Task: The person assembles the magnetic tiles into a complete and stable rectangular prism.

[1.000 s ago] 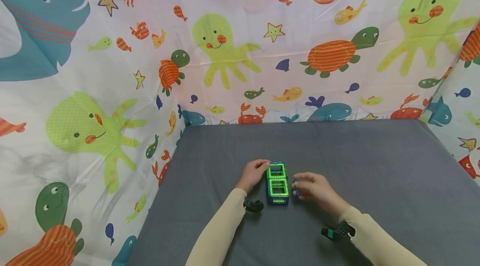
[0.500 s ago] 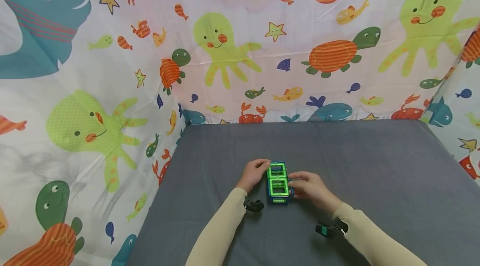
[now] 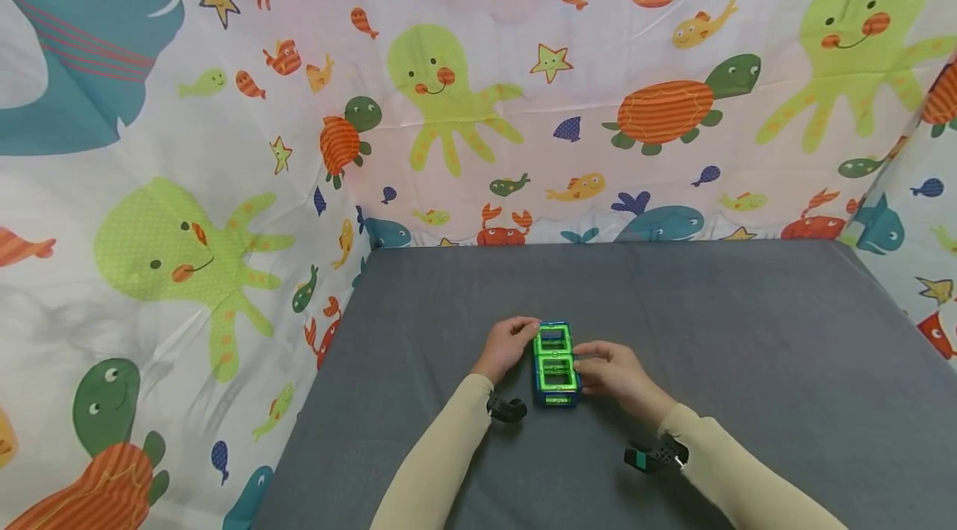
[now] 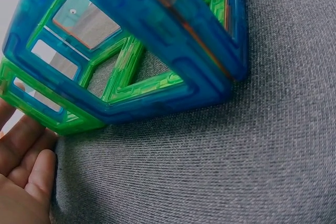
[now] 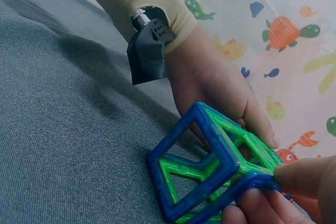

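Observation:
A small box of magnetic tiles (image 3: 557, 357), green on top with blue frames on its sides, sits on the grey cloth. My left hand (image 3: 508, 347) holds its far left end. In the left wrist view, the fingers of that left hand (image 4: 26, 177) lie by the green end tile (image 4: 50, 106). At the box's right side my right hand (image 3: 616, 376) pinches a blue magnetic tile (image 5: 254, 179) between thumb and fingers, against the box. In the right wrist view, the right hand (image 5: 294, 192) partly covers this tile, and the left hand (image 5: 220, 85) reaches the box's other end.
A grey cloth (image 3: 673, 306) covers the table. White curtains (image 3: 463, 206) printed with sea animals stand at the back and both sides. Each wrist carries a black camera (image 3: 507, 409) on a strap.
My right hand has moved left, bringing the blue tile from beside the box up against its right side. The left hand has stayed at the far left end.

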`<action>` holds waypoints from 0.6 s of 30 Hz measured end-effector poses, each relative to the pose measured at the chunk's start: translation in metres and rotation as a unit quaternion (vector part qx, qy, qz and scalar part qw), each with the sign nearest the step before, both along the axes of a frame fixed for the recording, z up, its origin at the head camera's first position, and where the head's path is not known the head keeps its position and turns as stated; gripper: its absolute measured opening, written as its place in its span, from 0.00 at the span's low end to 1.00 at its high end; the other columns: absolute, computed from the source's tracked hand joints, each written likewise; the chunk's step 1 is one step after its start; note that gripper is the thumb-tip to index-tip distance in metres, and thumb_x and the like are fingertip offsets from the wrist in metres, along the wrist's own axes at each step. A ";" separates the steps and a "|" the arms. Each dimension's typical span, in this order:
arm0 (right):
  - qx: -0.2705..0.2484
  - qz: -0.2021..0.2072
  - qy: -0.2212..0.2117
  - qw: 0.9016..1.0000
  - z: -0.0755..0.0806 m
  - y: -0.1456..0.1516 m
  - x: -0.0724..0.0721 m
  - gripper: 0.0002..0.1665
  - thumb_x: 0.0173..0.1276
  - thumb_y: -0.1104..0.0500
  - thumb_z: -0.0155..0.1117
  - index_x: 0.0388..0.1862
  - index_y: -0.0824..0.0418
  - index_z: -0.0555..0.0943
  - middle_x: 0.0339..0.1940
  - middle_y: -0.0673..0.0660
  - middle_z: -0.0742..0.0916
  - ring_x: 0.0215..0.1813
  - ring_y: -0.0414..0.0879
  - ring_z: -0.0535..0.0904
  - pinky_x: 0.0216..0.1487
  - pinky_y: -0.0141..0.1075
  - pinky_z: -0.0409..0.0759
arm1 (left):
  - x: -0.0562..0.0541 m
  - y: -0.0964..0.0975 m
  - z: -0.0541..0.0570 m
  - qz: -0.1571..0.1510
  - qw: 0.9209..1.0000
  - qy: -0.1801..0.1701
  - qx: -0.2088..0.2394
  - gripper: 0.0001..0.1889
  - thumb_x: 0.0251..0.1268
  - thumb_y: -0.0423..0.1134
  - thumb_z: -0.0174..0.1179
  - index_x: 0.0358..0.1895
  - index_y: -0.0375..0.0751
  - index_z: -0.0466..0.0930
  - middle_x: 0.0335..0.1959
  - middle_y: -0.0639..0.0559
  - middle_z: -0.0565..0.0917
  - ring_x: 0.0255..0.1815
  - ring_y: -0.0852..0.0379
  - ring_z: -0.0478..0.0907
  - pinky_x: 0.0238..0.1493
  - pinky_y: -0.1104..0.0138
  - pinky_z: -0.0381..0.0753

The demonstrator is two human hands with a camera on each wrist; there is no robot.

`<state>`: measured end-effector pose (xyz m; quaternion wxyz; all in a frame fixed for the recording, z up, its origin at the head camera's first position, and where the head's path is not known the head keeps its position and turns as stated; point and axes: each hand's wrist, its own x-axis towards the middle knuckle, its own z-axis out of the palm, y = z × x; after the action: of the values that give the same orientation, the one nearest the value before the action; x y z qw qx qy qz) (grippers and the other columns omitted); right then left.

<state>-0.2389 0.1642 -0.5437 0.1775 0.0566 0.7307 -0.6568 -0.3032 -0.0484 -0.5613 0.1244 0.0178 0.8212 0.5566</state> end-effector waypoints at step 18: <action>-0.003 -0.012 -0.001 1.000 0.001 -0.001 0.002 0.15 0.72 0.62 0.63 0.53 0.69 0.75 0.36 0.56 0.91 0.33 0.43 0.85 0.39 0.38 0.86 | 0.000 0.000 0.001 -0.003 1.000 -0.006 -0.001 0.17 0.77 0.53 0.56 0.57 0.52 0.86 0.58 0.53 0.86 0.63 0.51 0.80 0.63 0.52 0.79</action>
<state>-0.2367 0.1630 -0.5429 0.1703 0.0656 0.7279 -0.6609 -0.3028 -0.0486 -0.5603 0.1307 0.0167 0.8212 0.5552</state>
